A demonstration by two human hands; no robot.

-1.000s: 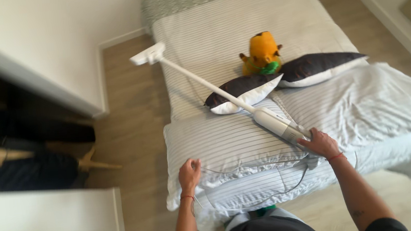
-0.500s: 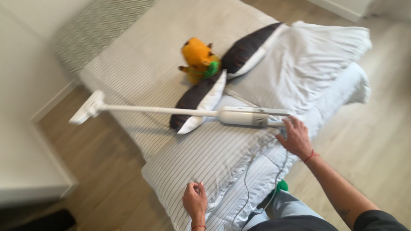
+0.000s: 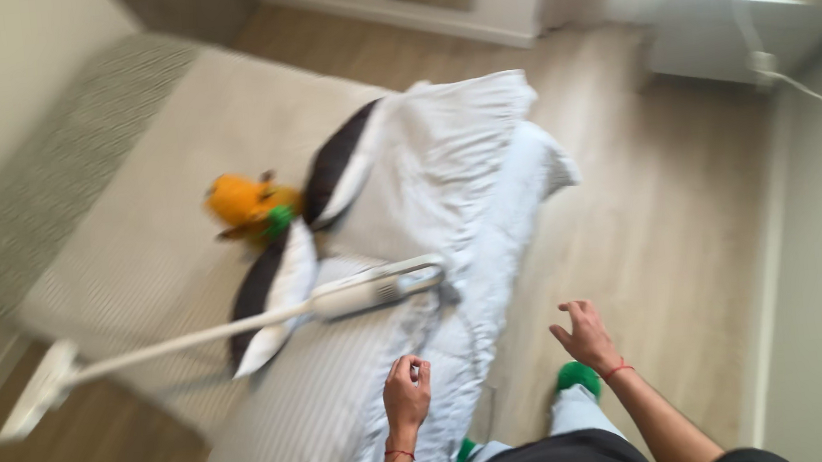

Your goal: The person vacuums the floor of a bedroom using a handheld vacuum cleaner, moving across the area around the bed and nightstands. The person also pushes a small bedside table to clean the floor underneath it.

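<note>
At the near edge of the bed (image 3: 132,258), the left hand (image 3: 407,394) is curled into a loose fist against the striped pillow (image 3: 346,388); whether it pinches a fold of the cover or merely rests there, the blur does not let me tell. The right hand (image 3: 582,337) hangs free over the wooden floor (image 3: 671,216) just off the bed's side, fingers spread and released, holding nothing. A red string circles each wrist.

Nearest to both hands lies the white stick vacuum (image 3: 239,323). Its thick motor end rests on the striped pillow, well short of the right hand, and its thin tube runs leftward across the bed so that the flat head juts past the far-left edge, over the floor. Lying flat like that, it is borne by the bedding and needs no grip.

Beyond it, two dark cushions (image 3: 280,279) with white undersides lean against each other, and an orange soft toy (image 3: 248,204) with a green collar sits tucked beside them near the middle of the bed. A rumpled white quilt (image 3: 454,156) is heaped along the bed's right edge, sagging toward the floor.
</note>
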